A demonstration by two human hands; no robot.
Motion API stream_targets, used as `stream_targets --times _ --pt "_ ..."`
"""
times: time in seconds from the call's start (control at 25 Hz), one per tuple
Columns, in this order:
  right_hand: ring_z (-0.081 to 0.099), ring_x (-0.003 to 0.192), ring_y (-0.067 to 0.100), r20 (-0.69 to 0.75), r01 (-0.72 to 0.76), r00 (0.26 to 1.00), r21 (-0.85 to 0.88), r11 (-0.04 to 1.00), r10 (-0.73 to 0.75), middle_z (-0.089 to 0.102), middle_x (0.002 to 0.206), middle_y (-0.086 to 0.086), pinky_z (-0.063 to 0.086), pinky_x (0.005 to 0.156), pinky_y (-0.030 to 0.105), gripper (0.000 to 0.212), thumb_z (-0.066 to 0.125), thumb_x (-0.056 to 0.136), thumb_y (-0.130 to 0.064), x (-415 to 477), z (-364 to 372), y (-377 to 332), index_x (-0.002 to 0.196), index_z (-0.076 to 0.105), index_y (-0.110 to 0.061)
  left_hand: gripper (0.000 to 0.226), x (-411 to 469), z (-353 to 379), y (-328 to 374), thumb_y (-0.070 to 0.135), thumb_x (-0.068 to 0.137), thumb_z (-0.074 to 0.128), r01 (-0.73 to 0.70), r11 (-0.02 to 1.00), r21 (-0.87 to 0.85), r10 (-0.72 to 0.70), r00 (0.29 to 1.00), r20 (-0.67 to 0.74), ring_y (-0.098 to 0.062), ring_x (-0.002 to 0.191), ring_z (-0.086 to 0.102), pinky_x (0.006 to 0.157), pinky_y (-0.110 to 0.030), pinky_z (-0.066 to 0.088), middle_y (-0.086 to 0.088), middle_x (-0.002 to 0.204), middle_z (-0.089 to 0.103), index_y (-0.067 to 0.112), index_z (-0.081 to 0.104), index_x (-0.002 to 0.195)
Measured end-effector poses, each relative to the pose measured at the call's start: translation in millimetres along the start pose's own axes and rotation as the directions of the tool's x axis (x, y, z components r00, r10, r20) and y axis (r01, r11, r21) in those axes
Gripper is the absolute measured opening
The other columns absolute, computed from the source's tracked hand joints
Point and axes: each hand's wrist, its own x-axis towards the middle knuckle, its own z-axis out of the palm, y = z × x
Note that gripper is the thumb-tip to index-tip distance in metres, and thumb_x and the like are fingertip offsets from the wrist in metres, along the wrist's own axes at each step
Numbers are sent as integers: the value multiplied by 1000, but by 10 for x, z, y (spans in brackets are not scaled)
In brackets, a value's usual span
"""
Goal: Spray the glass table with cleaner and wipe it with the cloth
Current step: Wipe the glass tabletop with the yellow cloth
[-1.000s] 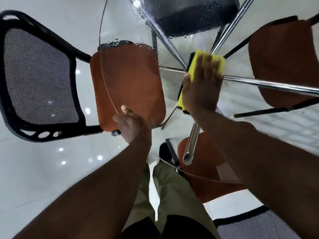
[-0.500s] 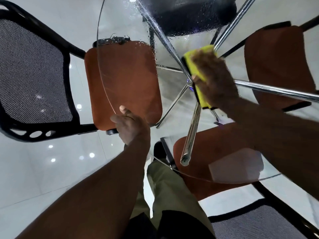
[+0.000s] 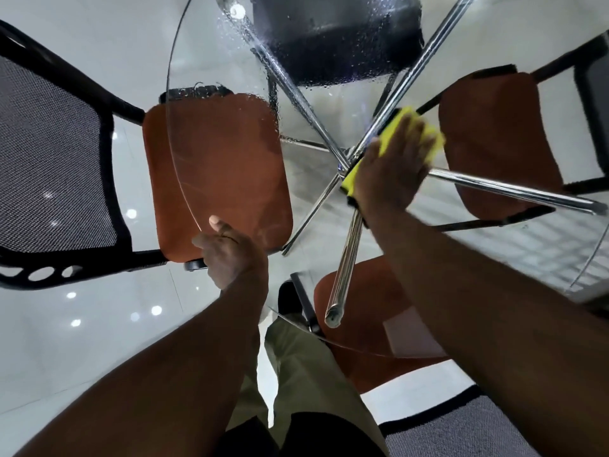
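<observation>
My right hand [image 3: 392, 169] covers most of the yellow cloth [image 3: 393, 131] so that only its edges show, and the glass table [image 3: 316, 206] runs off the top of the frame, where droplets bead. That hand lies flat with fingers straight, pressing the cloth onto the glass right of centre. My left hand [image 3: 230, 252] grips the near rim, thumb on top and fingers curled under.

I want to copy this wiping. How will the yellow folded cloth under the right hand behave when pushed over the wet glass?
Probably soft and floppy: the yellow folded cloth lies flat beneath the right hand with straight fingers. It likely slides easily, since droplets wet the round glass tabletop. It seems light: flat pressure alone holds it.
</observation>
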Motion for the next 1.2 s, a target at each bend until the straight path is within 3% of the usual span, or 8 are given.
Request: stream_targets --times 0.08,0.16,0.32,0.48,0.64,0.84,1.0,1.2 --pt "26 161 33 100 572 817 -3 821 -568 32 173 6 27 126 51 63 43 108 -44 -214 38 69 166 34 -21 53 -12 -9 4 52 109 25 -4 1000 2 4 1000 -12 -49 112 59 90 -49 46 -29 125 62 6 42 126" --pt "28 161 32 132 780 609 79 621 -782 34 172 5 24 127 45 60 45 109 -41 109 -11 151 165 37 -22 53 19 4 -15 53 108 25 5 1000 13 -5 1000 -2 -49 112 59 89 -48 46 -29 127 61 6 42 127" --pt "27 160 38 81 341 937 -12 940 -339 33 173 9 28 125 54 64 41 108 -44 -256 50 -282 166 34 -18 52 66 -15 -62 58 107 22 -2 999 -35 4 997 71 -49 105 61 82 -48 46 -27 123 62 10 38 120" --pt "25 162 33 219 914 314 193 356 -924 32 173 5 26 127 55 61 44 110 -42 -654 -16 -284 167 33 -23 43 156 -178 -232 53 106 40 -119 955 -270 183 957 224 -34 92 57 80 -43 47 -11 99 58 10 40 109" --pt "24 162 36 196 590 781 81 803 -593 30 174 8 27 126 58 63 42 109 -44 -788 64 -662 167 32 -21 63 485 -534 -510 61 95 57 -401 907 -124 414 802 431 -20 105 53 87 -32 41 -4 118 54 11 45 132" --pt "25 162 31 223 936 231 216 279 -947 30 174 4 28 125 57 62 45 109 -43 -802 55 -765 167 34 -23 119 719 -805 -689 73 85 61 -793 606 64 597 506 622 -26 156 9 117 -36 17 -11 171 1 9 -4 162" --pt "23 162 34 219 656 728 55 753 -650 28 175 8 29 125 60 66 39 108 -46 -845 212 -1215 168 30 -21 124 806 -811 -701 86 86 43 -868 476 141 619 445 647 -24 156 -23 126 -50 5 -4 165 -36 11 -24 158" --pt "21 163 28 240 947 160 237 218 -958 28 175 -1 27 126 57 63 43 107 -45 -817 220 -1394 167 33 -27 118 739 -816 -620 85 86 39 -814 539 217 477 507 718 -33 147 37 98 -51 48 -7 172 5 23 -38 151"
